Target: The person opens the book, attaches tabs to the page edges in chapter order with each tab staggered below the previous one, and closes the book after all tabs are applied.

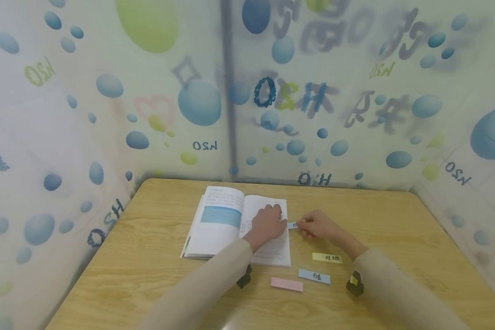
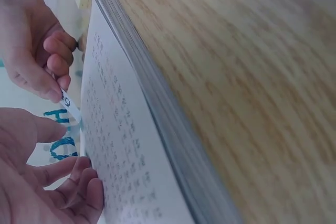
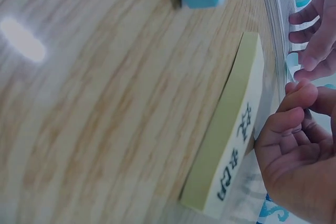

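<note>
Open bk (image 1: pixel 236 234) is laid on wood surface (image 1: pixel 107 284), at 9 o'clock from white strip. Its R page is touched by L hand (image 1: pixel 268 223), fingers relaxed, slightly apart. Pink blk (image 1: pixel 286 284) is seen at strip's 6 o'clock. White strip (image 1: pixel 293 225), w/ dark writing, is held just beside pg edge; blue blk (image 1: pixel 314 277) is placed at its 5 o'clock. Strip's R end is pinched by R hand (image 1: pixel 318 224). Yellow blk (image 1: pixel 327 258) is set at approx. 4 o'clock.

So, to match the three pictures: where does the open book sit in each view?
Head: just left of the lower middle, on the table, the left hand over its right-hand page: open book.
Left wrist: large, slanting from upper left down to the bottom edge.
Right wrist: only a narrow part, along the upper right.
Shared landmark: the right hand, in all three.
</note>
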Demonstrator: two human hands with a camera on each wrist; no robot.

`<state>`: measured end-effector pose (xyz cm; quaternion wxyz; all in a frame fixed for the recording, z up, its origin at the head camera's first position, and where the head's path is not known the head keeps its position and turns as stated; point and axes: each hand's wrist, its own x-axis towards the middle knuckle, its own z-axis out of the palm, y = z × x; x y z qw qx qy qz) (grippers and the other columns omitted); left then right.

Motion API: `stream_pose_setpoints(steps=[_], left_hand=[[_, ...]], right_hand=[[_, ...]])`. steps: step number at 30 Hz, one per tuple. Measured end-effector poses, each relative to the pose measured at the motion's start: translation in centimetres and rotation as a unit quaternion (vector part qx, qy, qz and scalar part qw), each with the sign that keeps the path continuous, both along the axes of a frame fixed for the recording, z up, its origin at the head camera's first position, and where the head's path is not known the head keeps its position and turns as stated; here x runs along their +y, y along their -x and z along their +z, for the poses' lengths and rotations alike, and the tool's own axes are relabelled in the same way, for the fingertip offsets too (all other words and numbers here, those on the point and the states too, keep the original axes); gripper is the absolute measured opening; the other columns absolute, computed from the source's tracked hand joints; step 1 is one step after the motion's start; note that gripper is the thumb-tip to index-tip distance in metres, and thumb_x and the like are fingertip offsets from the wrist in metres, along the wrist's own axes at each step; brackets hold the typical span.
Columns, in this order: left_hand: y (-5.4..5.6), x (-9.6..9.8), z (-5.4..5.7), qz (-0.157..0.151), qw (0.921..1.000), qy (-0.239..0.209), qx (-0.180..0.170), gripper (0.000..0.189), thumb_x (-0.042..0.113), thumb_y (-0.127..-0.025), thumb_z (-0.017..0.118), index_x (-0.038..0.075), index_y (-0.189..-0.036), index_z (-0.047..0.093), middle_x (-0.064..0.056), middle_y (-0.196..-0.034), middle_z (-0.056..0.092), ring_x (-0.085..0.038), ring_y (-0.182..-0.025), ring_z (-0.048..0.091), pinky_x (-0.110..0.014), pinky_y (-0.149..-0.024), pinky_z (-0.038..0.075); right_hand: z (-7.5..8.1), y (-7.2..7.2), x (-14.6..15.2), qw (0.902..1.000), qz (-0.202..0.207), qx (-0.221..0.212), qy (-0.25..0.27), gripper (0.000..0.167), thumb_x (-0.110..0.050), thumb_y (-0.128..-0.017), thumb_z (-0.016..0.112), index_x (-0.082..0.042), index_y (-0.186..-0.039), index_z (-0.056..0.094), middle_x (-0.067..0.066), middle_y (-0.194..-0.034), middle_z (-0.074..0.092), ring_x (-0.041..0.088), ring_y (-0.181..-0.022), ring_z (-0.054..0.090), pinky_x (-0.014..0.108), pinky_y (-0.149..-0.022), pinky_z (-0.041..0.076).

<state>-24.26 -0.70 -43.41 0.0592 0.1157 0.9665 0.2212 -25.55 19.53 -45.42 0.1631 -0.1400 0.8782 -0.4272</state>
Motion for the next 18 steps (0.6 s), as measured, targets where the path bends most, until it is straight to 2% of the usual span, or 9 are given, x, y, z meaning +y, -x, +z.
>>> stream_pose_setpoints(steps=[3, 9, 13, 18], left_hand=[[0.3, 0.24, -0.2, 0.003, 0.9999, 0.012, -0.004, 0.026, 0.031, -0.1, 0.062, 0.007, -0.112, 0.062, -0.007, -0.093, 0.055, -0.025, -0.085, 0.055, -0.04, -0.07, 0.052], [0.43, 0.54, -0.36, 0.01, 0.9989, 0.045, -0.013, 0.032, 0.026, -0.099, 0.065, 0.007, -0.125, 0.06, -0.01, -0.101, 0.055, -0.026, -0.09, 0.055, -0.041, -0.074, 0.053], [0.39, 0.6, -0.34, 0.02, 0.9986, 0.048, -0.012, 0.033, 0.024, -0.098, 0.067, 0.007, -0.126, 0.059, -0.01, -0.102, 0.055, -0.025, -0.09, 0.055, -0.041, -0.074, 0.053], [0.58, 0.58, -0.8, 0.015, 0.9985, 0.052, -0.007, 0.035, 0.024, -0.097, 0.069, 0.01, -0.128, 0.059, -0.007, -0.102, 0.055, -0.023, -0.09, 0.055, -0.039, -0.073, 0.053]], right_hand=[[-0.05, 0.08, 0.12, 1.0, 0.0, -0.001, -0.002, 0.029, -0.017, -0.102, 0.06, -0.003, -0.08, 0.07, 0.003, -0.063, 0.06, 0.012, -0.053, 0.051, 0.021, -0.049, 0.041], [0.05, 0.06, 0.05, 0.9999, 0.011, 0.001, -0.003, 0.032, -0.017, -0.103, 0.06, -0.003, -0.075, 0.068, 0.003, -0.061, 0.059, 0.011, -0.052, 0.05, 0.021, -0.049, 0.04], [0.22, 0.05, -0.01, 0.9998, 0.015, 0.005, -0.01, 0.033, -0.017, -0.102, 0.06, -0.003, -0.074, 0.067, 0.004, -0.06, 0.059, 0.011, -0.051, 0.049, 0.021, -0.048, 0.039], [0.11, 0.16, 0.15, 0.9998, 0.013, 0.003, -0.018, 0.032, -0.018, -0.102, 0.06, -0.004, -0.074, 0.067, 0.004, -0.061, 0.059, 0.012, -0.052, 0.049, 0.021, -0.048, 0.039]])
